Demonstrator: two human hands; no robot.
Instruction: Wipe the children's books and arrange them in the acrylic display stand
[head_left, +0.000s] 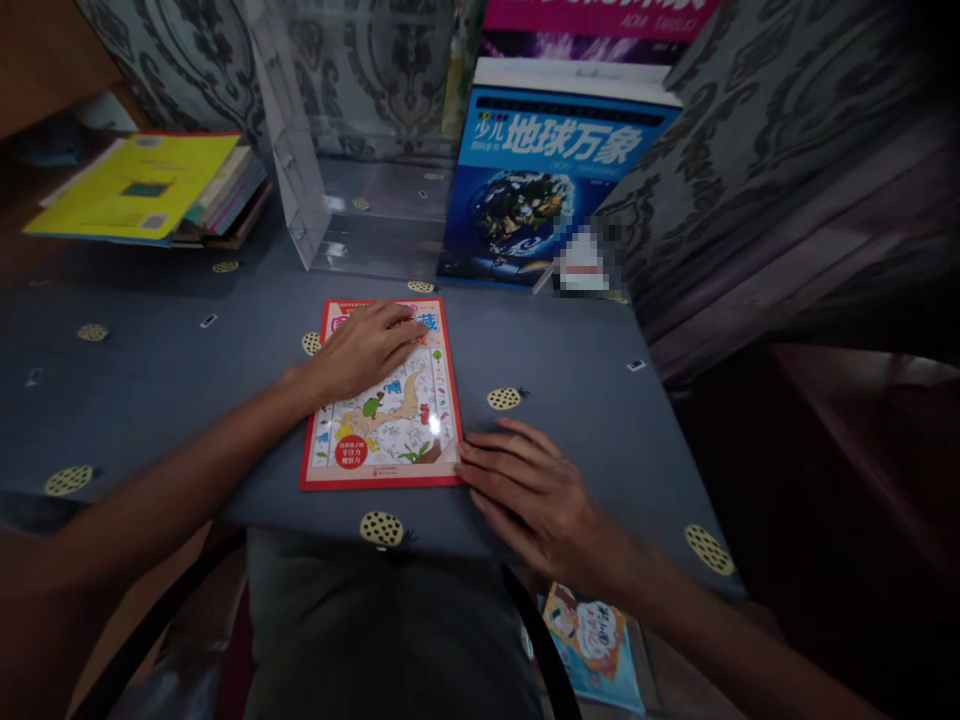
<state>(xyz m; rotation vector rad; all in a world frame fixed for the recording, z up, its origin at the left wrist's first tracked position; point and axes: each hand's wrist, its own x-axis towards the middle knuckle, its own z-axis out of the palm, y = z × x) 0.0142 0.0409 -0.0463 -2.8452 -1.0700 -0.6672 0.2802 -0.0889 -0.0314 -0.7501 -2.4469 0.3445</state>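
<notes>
Counter in grey cloth with pineapple prints spreads beneath everything, its near edge close to the person's lap. Toward its back stands a clear rack, and at the rack's right side a blue book leans upright, cover facing forward. Off to the far left lies a book stack with a yellow cover on top, well apart from both hands.

Between the rack and the near edge, the red-bordered book lies flat and closed, directly in front of the person. Its long axis runs from the near edge toward the rack, only slightly turned, and its title sits at the far end, right way up for the person.

The right hand is beside the near right corner; from it, the book lies to the left and a little forward. Its fingers are extended, close together, with the tips meeting the book's right edge; nothing appears gripped. The left hand is the more fully placed of the two: it rests palm down across the far half, loosely curved, covering part of the title and pinching nothing visible. Below it, near the lower left corner, a round red badge stays uncovered.
</notes>
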